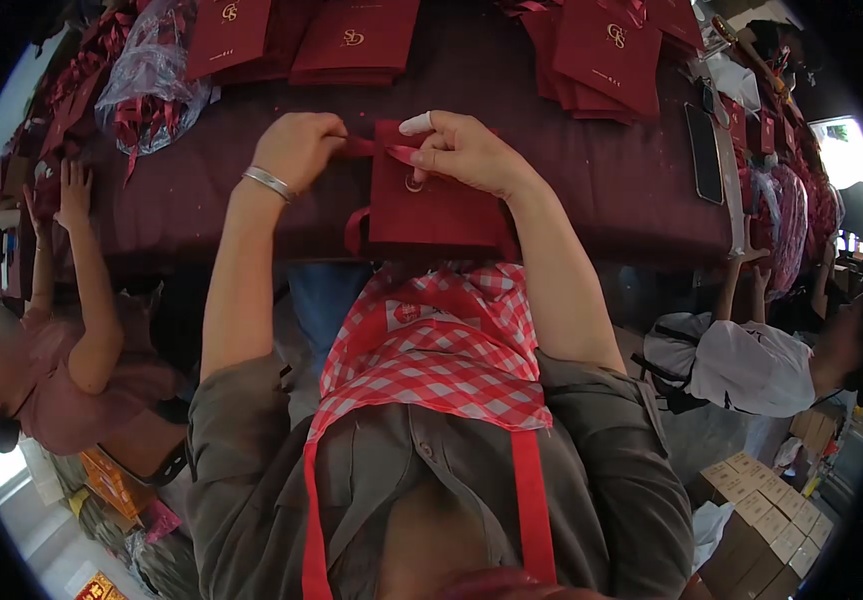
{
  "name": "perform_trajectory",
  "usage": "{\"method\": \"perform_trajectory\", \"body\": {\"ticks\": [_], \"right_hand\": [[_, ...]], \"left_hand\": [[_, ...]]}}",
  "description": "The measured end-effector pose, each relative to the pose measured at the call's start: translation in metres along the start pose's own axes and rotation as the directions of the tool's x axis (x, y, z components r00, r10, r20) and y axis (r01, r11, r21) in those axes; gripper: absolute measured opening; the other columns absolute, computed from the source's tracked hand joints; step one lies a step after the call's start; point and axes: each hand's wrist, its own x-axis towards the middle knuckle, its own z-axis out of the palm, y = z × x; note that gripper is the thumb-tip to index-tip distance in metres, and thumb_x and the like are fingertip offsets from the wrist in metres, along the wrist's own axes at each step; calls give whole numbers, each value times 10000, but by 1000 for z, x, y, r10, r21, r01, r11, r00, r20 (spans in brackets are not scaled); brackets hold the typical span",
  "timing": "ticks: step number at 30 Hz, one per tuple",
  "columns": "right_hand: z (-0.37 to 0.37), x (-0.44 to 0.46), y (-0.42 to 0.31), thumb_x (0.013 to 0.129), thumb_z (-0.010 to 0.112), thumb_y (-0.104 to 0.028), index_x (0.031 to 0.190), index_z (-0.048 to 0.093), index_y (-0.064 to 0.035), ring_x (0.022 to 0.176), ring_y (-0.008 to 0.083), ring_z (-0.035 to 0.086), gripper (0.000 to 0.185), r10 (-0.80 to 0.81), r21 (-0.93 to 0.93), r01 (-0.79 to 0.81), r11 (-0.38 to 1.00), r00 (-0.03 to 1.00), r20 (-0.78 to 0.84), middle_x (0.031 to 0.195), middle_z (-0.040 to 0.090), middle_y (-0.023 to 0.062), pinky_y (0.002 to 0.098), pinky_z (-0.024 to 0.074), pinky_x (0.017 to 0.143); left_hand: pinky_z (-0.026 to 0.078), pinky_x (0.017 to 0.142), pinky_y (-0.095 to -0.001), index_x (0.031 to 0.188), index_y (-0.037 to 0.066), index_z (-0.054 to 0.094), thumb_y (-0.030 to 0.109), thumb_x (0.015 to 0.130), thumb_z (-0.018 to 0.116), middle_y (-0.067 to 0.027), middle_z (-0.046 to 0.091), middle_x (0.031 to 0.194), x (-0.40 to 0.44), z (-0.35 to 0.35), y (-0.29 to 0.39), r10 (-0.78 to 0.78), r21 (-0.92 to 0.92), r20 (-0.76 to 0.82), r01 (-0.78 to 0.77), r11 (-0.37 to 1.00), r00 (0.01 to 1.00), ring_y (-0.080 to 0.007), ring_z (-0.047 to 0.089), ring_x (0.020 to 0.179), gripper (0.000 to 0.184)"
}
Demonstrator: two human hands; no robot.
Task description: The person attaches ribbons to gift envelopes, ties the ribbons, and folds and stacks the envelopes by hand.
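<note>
Dark-red rectangular card pouch [436,222]: before me, at the maroon cloth-covered tabletop's [191,205] near edge; probably light, stiffish, best steadied by its sides
Red satin ribbon [359,147]: likely soft, slippery
My left hand [303,152]: nearly closed, pinching ribbon
My right hand [466,155]: half-curled, pinching ribbon too

A flat black smartphone [704,153] is lying on a dark maroon tablecloth [221,185]. At left, a co-worker in a dusty-pink top [101,390] is extending both arms near a bright orange container [109,482]; at right, a co-worker in a white shirt [751,365] is reaching forward. Small pale boxes [771,500] are standing in rows at lower right.
</note>
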Motion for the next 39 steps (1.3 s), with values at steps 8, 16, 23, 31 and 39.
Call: {"method": "perform_trajectory", "body": {"ticks": [8,16,23,31,39], "right_hand": [[-1,4,-5,865,555,-71,1187,463,63,744,134,612,361,22,56,-23,998,999,25,769,647,101,212,448,673],[0,7,-1,873,512,-36,1223,434,66,763,155,630,374,15,116,-10,993,999,-38,847,653,141,238,498,716],[-2,7,-5,877,521,-62,1244,427,52,801,159,628,395,57,74,-54,996,998,-35,859,653,145,252,492,736],[0,9,5,879,515,-63,1231,441,52,787,140,618,378,-38,23,40,999,997,-66,850,657,128,253,475,743],[2,10,7,891,489,-59,1224,434,62,782,144,617,359,-47,-5,47,999,995,-84,827,648,114,264,479,755]], "left_hand": [[485,671,-364,852,94,659,179,790,621,-93,622,782,-20,-5,-37,3,164,-384,65,984,923,-270,615,776,112],[484,680,-222,1097,24,579,118,881,576,-28,620,926,-53,51,105,-126,-944,290,305,128,949,-112,619,814,235],[477,716,-219,1199,53,511,145,906,541,-18,619,990,-37,77,130,-79,-897,432,419,-142,898,-122,613,877,309],[391,564,-175,1202,47,471,23,809,637,13,562,772,-73,63,118,-291,-979,201,184,-85,935,-46,489,643,427],[446,621,-189,1086,3,530,59,878,557,-26,608,811,-124,63,85,-154,-935,355,354,-34,922,-56,549,697,217]]}}
